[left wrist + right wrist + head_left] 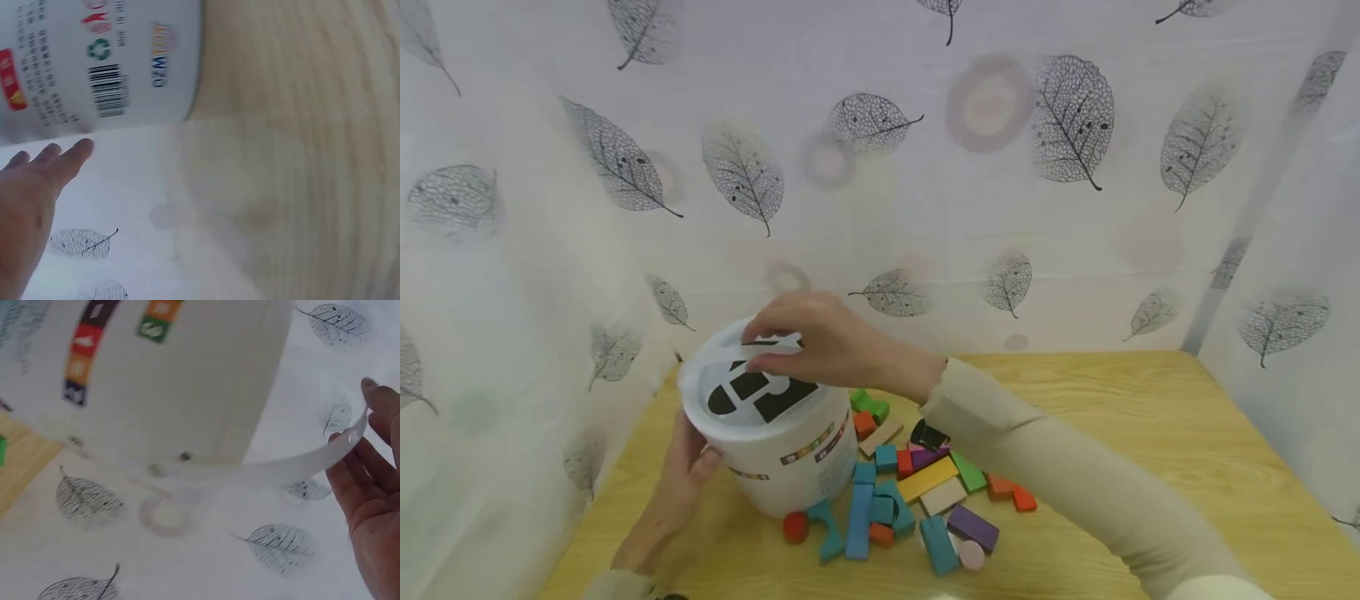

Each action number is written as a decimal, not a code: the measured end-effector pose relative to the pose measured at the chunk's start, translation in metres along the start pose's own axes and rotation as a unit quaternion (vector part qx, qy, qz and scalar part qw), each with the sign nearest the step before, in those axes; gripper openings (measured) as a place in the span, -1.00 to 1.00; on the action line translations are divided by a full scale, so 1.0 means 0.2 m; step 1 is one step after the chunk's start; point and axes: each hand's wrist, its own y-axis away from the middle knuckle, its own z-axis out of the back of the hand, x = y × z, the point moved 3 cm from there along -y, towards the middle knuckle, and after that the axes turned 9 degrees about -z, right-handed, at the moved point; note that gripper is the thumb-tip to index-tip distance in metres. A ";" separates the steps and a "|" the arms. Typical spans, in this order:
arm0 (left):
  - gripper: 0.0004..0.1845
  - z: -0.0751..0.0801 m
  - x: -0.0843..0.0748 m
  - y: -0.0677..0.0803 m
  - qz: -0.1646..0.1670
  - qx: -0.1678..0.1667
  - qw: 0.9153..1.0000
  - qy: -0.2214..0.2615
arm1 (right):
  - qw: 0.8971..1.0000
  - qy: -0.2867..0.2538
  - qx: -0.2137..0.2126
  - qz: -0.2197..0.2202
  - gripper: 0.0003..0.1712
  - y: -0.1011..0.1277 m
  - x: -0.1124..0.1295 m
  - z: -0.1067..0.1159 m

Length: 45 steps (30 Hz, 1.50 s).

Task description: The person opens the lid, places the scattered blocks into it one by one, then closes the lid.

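Observation:
A white bucket [801,483] with printed labels stands on the table, its lid [730,429] marked with black shapes. My right hand [820,337] is above the lid. In the right wrist view it pinches the white strap handle [294,465] of the bucket between thumb and fingers. My left hand [679,467] is at the bucket's left side, its thumb near the lid rim. The left wrist view shows its fingers [70,161] fairly straight beside the bucket wall; whether they press on it I cannot tell.
Several coloured blocks lie right of and in front of the bucket, among them a yellow bar [927,479], a blue bar [859,523], a purple block [973,529] and a red ball [795,527]. A leaf-patterned curtain [917,217] surrounds the wooden table [1210,483].

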 end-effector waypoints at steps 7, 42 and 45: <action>-0.49 0.07 -0.15 -0.07 -0.049 -0.113 0.991 0.051 | 0.997 -0.047 -0.055 0.013 -0.63 0.22 -0.17 0.04; -0.83 0.13 -0.11 -0.27 0.096 -0.258 0.961 -0.024 | 0.898 -0.275 -0.135 -0.314 -0.81 0.44 -0.45 -0.12; -0.76 0.13 -0.09 -0.27 0.128 -0.243 0.960 -0.055 | 0.892 -0.277 -0.135 -0.332 -0.82 0.44 -0.45 -0.13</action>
